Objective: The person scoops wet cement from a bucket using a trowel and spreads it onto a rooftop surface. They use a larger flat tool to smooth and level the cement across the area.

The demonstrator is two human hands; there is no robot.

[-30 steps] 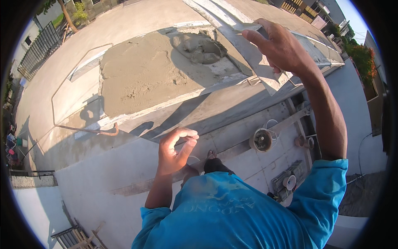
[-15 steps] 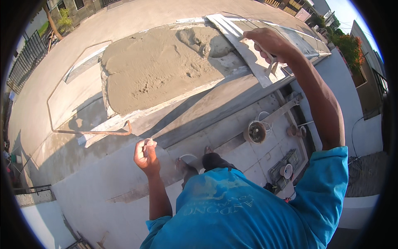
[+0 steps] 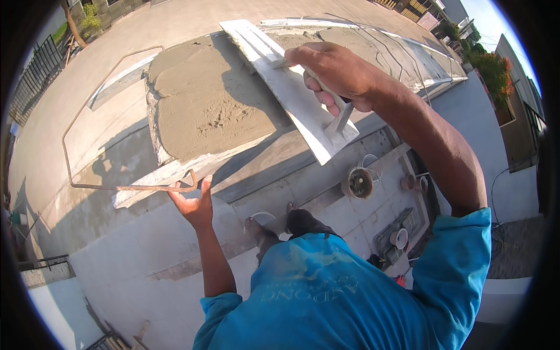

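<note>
My right hand [image 3: 329, 76] is wrapped round the handle of a long white plastering float [image 3: 274, 81]. The float lies slanted across a bed of wet grey mortar [image 3: 204, 99], its near end sticking out past the mortar's front edge. My left hand [image 3: 195, 204] has its thumb and fingers spread. It is at the hooked end of a bent rusty rod [image 3: 140, 188], beside the white edging board [image 3: 169, 172] along the mortar's near side. Whether the fingers touch the rod or the board, I cannot tell.
Below the ledge, a bucket [image 3: 360, 182] with dark contents stands on the tiled floor, with smaller pots [image 3: 421, 184] to its right. A tray-like frame with a white cup [image 3: 399, 238] lies nearer me. Thin bent rods [image 3: 402, 46] cross the far right part of the bed.
The float has moved left and nearer me over the mortar, and the hollow at the back looks smoother. My left hand has risen to the rod's end, its pinched fingers now spread.
</note>
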